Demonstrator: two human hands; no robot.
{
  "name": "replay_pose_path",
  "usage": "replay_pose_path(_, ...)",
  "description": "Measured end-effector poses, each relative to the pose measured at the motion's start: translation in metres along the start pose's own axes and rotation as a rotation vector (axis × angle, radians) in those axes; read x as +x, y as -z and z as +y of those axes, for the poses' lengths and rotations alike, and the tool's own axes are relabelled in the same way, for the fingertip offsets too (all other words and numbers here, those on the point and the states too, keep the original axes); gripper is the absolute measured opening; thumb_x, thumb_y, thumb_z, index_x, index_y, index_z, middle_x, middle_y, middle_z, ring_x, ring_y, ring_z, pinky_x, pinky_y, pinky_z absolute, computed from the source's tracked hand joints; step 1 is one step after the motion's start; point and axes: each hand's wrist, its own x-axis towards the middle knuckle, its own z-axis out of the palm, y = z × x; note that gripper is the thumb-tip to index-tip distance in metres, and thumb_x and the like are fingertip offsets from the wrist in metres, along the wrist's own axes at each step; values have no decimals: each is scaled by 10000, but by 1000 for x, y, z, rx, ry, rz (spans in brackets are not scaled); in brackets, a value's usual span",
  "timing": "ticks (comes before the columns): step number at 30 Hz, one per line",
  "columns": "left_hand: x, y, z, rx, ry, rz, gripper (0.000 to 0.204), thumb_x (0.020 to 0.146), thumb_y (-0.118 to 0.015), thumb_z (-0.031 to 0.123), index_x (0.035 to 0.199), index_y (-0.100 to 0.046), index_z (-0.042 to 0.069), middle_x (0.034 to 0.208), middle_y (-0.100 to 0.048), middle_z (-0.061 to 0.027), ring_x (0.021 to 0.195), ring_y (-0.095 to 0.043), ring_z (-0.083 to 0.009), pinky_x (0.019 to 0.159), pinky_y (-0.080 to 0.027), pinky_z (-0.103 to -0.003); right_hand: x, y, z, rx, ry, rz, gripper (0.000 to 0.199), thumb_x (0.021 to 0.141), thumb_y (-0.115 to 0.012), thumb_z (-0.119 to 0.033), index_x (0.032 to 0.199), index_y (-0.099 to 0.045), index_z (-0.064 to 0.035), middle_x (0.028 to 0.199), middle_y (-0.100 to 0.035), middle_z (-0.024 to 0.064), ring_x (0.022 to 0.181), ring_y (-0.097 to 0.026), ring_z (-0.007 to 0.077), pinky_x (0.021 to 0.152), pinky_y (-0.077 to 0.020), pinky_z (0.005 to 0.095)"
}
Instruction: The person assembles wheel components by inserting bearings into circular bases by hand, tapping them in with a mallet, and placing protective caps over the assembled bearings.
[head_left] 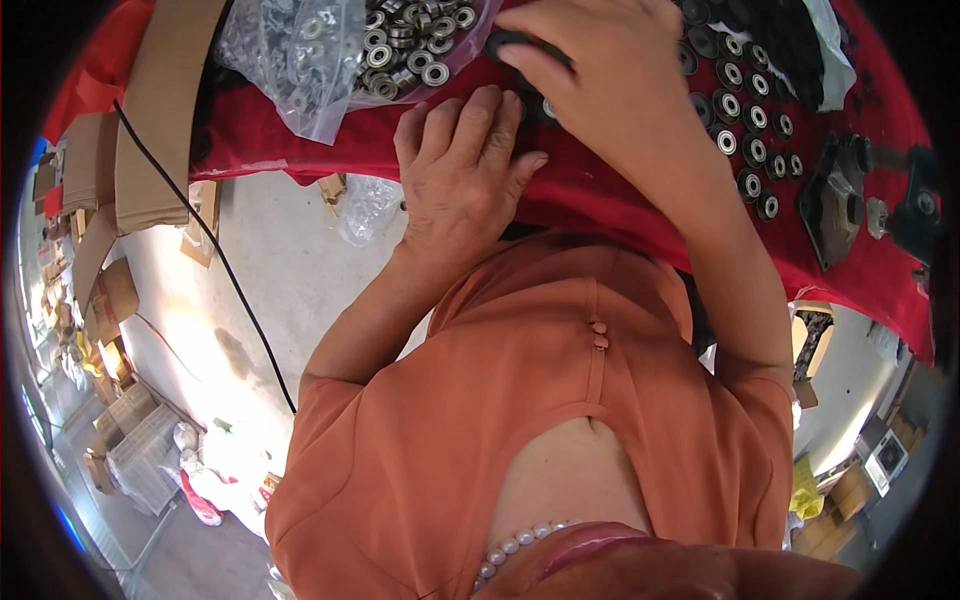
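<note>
My right hand [610, 70] reaches across the red-covered table, thumb and fingers closed on a black round wheel [528, 46]. Motion blurs it a little. My left hand [458, 165] rests at the table's near edge, fingers stretched forward and thumb apart, and appears to hold nothing. Just beyond its fingertips lies a clear plastic bag of loose metal bearings [400, 45]. Between the two hands part of another metal-centred piece [547, 110] shows; my right hand hides the rest. To the right, black wheels with metal bearings in their centres [728, 105] lie in rough rows.
A dark metal fixture [835, 200] and a green machine part [915, 205] stand at the table's right. On the left are an open cardboard box [160, 110] and a hanging black cable [225, 260]. A crumpled plastic bag [368, 210] lies on the floor.
</note>
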Motion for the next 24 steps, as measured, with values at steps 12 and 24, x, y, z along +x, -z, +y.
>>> replay_pose_path(12,10,2,4,-63,56,-28,481,768,-791,277,1185,-698,57,1127,-586,-89,1039,-535,-290,955,-397,-477,46,-88,6,-323,-197,-446,265,842,-747,-292,1033,-747,-109,1073,-713,12,1066,-619,201,1016,-359,443)
replay_pose_path(24,17,19,-37,-265,31,266,303,784,-767,38,1084,-724,48,997,-667,-68,866,-584,-259,793,-424,-368,-11,1,23,-55,-156,-360,134,777,-770,-221,813,-709,-107,862,-697,75,889,-640,288,887,-390,472)
